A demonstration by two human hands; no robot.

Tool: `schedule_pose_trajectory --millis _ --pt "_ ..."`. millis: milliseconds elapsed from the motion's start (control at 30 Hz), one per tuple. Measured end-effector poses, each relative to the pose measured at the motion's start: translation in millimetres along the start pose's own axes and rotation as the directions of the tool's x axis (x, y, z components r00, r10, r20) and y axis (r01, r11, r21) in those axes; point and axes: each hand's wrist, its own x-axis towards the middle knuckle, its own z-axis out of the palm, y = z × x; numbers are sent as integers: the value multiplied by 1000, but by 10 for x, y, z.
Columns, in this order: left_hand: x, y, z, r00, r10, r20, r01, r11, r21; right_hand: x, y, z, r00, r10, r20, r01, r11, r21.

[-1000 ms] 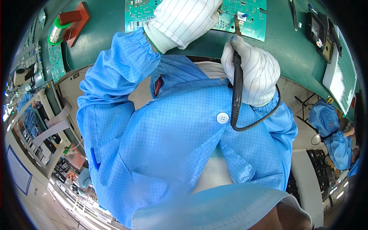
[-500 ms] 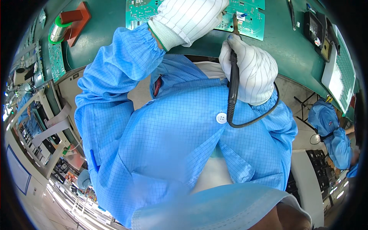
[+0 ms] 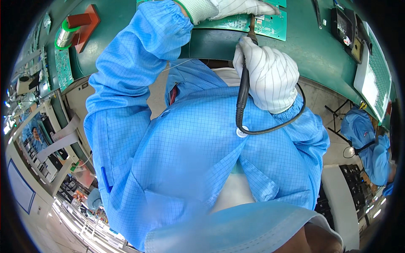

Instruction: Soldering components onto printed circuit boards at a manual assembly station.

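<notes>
My right hand (image 3: 272, 78), in a white striped glove, is closed around a soldering iron (image 3: 243, 86). Its tip points away from me at a green circuit board (image 3: 274, 29), and its black cord loops back under my wrist. My left hand (image 3: 236, 8), gloved too, reaches across the board from the left, its fingers together above the iron's tip. A thin solder wire (image 3: 189, 44) runs up behind my left cuff toward that hand; the grip on it is mostly hidden. The hand also covers the spot where the tip meets the board.
A solder spool (image 3: 64, 36) hangs on a red-brown stand (image 3: 88, 25) at the left. On the right are a black holder (image 3: 344, 29) and a white-framed green panel (image 3: 375, 78). The bench's near edge runs below my hands. Another person in blue (image 3: 358, 130) is farther right.
My left hand has moved away and to the right, covering the white part with the blue tip. My right hand and the iron have shifted slightly left. The wire now shows beside my left cuff.
</notes>
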Motion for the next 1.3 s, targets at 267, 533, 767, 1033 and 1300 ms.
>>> schedule_pose_trajectory --millis 267,533,767,1033,1300 --pt "-4 -7 -67 998 40 40 -40 999 5 -14 5 12 999 38 -26 -37 998 45" --pt "-39 104 3 942 -336 -6 324 912 -253 -76 225 -378 990 133 48 -139 974 180" --pt "-198 212 112 941 -240 -238 211 967 -142 -443 652 -253 853 521 36 -450 696 559" --pt "-579 588 -24 742 -476 -472 385 879 -281 -409 596 -299 768 629 121 -543 539 645" --pt "-615 688 41 757 -500 -421 468 864 -184 -392 585 -278 761 637 121 -557 546 625"
